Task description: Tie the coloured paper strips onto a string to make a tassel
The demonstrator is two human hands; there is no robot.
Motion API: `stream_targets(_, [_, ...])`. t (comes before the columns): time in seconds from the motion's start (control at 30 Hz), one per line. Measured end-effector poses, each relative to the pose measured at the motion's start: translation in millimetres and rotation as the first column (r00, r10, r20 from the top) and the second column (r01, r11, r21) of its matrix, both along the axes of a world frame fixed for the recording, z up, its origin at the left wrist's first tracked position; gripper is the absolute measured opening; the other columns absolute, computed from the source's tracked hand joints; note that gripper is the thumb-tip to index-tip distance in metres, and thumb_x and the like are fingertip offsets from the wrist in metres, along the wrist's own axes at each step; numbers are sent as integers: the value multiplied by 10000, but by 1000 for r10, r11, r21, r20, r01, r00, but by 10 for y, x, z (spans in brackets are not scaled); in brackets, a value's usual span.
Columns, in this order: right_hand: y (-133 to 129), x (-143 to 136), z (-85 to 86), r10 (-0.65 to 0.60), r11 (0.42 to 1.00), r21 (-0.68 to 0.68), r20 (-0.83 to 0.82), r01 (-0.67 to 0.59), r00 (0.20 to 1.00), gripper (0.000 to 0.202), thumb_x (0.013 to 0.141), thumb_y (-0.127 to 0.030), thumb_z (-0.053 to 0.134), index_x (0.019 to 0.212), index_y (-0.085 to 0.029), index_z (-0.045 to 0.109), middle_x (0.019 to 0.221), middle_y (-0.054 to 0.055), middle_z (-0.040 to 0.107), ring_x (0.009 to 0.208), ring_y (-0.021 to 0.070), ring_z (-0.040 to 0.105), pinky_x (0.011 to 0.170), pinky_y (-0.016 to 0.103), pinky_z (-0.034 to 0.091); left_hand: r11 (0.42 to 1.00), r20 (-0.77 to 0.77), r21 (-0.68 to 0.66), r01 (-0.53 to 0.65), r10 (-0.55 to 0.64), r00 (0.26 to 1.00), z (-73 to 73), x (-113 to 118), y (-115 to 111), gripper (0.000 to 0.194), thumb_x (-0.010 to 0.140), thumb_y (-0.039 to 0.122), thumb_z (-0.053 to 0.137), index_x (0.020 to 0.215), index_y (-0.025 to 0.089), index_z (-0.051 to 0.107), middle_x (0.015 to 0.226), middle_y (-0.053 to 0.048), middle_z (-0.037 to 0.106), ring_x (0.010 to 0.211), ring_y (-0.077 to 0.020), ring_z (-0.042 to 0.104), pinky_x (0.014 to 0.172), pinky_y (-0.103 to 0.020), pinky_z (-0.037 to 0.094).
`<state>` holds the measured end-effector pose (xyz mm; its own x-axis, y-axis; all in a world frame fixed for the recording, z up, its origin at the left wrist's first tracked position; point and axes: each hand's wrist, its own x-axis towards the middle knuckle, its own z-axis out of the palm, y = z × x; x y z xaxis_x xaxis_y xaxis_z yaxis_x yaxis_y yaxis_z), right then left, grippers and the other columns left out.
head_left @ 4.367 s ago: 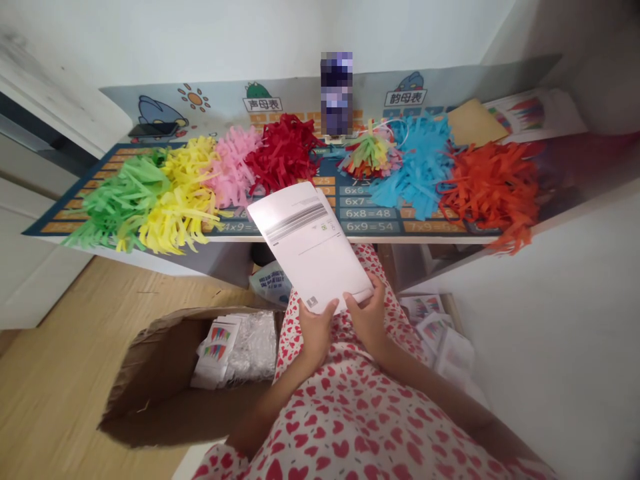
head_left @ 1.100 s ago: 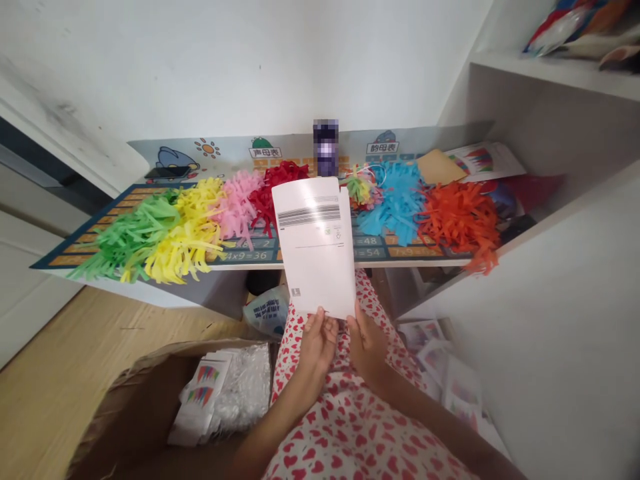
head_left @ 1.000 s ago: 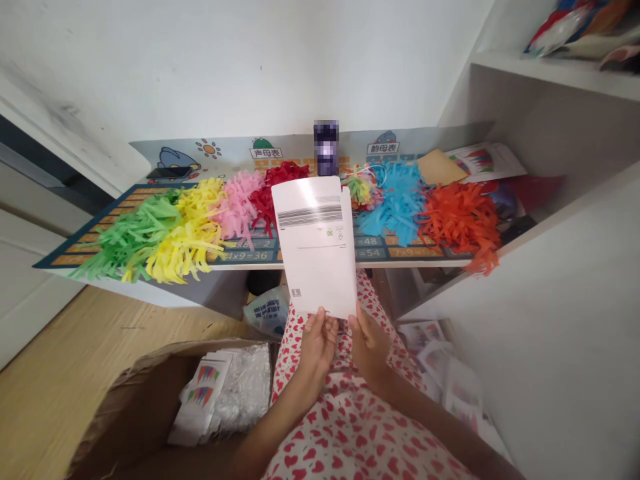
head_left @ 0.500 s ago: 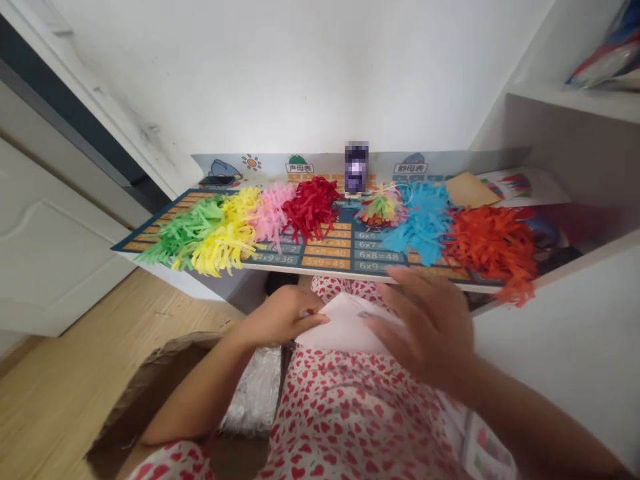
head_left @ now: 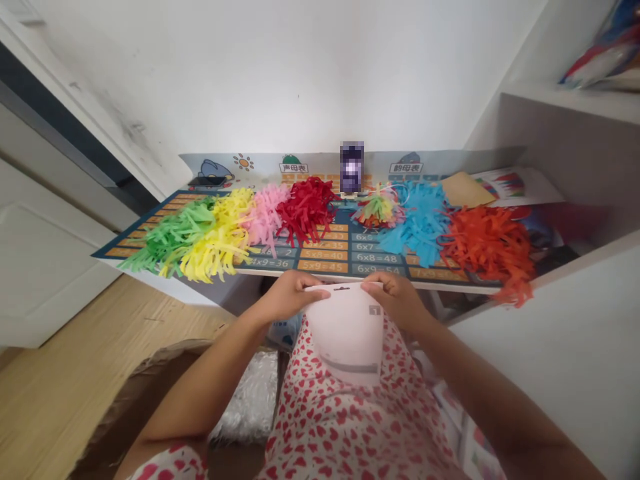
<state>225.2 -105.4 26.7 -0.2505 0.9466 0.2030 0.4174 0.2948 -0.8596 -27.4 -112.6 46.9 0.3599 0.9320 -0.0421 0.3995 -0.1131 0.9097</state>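
A white package (head_left: 345, 333) with a small slot near its top edge and a grey band near its bottom hangs over my lap. My left hand (head_left: 295, 293) pinches its upper left corner. At the upper right corner, my right hand (head_left: 393, 297) grips it too. Beyond them on the desk (head_left: 323, 265) lie fringed paper bunches: green (head_left: 175, 233), yellow (head_left: 220, 237), pink (head_left: 267, 213), dark red (head_left: 307, 210), blue (head_left: 420, 223) and orange-red (head_left: 493, 243). A small multicoloured bunch (head_left: 379, 208) with a white string sits between dark red and blue.
A pixelated upright object (head_left: 352, 167) stands by the wall. Brown paper (head_left: 467, 189) and printed sheets (head_left: 520, 185) lie at the desk's back right. A cardboard box (head_left: 135, 393) holding clear wrapped material (head_left: 247, 397) is at lower left. A shelf (head_left: 575, 103) juts out at right.
My right hand has closed on the package's upper right corner. The package now hangs upright and fully visible, its slot at the top. The view has shifted slightly.
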Motion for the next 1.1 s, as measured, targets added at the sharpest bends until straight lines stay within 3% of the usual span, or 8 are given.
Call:
stream_targets(0.17, [210,111,61,245,961,-171,168,-216,955,287,827,-389,556,781,-163,727,739,23,720,676,164,625,584,237,404,992,1,-109,57,-58,998,-127,72,146,317,757,423,710,735,109,750,652,-14,663,575,-115,527,525,-199,361])
stream_targets(0.23, [261,124,71,293,949,-180,216,-257,931,313,853,-396,536,791,-163,736,750,26,723,692,167,632,582,238,389,989,-1,-129,67,-67,998,-135,87,205,321,748,423,719,764,104,756,691,-23,684,605,-121,548,563,-207,388])
stream_targets(0.43, [204,108,-8,220,970,18,371,-244,902,261,896,-290,497,863,-181,731,825,41,744,751,162,644,646,245,374,975,-15,-207,83,-88,996,-129,160,276,374,755,469,713,730,98,757,605,-4,645,553,-100,511,535,-203,366])
stream_targets(0.57, [157,104,28,249,961,17,389,-277,887,260,914,-278,489,895,-187,731,851,40,752,755,157,651,647,242,371,978,76,-180,102,-89,993,-138,205,264,379,797,458,666,788,90,758,630,-16,659,545,-95,504,520,-197,350])
stream_targets(0.73, [232,102,123,365,927,-194,277,-321,889,251,880,-299,536,853,-176,753,812,22,759,730,155,668,605,226,392,991,-13,9,132,-132,991,-144,211,235,319,840,391,628,771,106,754,745,-62,725,657,-138,601,600,-213,416])
stream_targets(0.83, [277,101,130,340,941,-129,353,-314,872,229,875,-282,556,847,-179,760,835,32,765,761,165,676,640,235,394,988,-74,135,70,-60,995,-162,220,211,264,841,359,631,806,137,770,825,-66,758,757,-162,653,694,-226,450])
stream_targets(0.93, [280,97,115,282,956,-49,413,-288,866,212,889,-269,567,886,-199,767,869,36,771,793,169,685,661,237,386,997,-69,71,-3,7,998,-174,222,205,262,819,383,655,804,152,777,812,-54,761,735,-159,655,667,-218,447])
stream_targets(1.1, [312,90,93,311,939,-19,475,-344,823,235,925,-276,547,919,-204,771,919,44,775,815,174,696,652,240,376,992,-65,-111,67,-74,995,-146,214,312,319,816,422,638,758,134,763,726,-41,723,615,-126,589,549,-195,393])
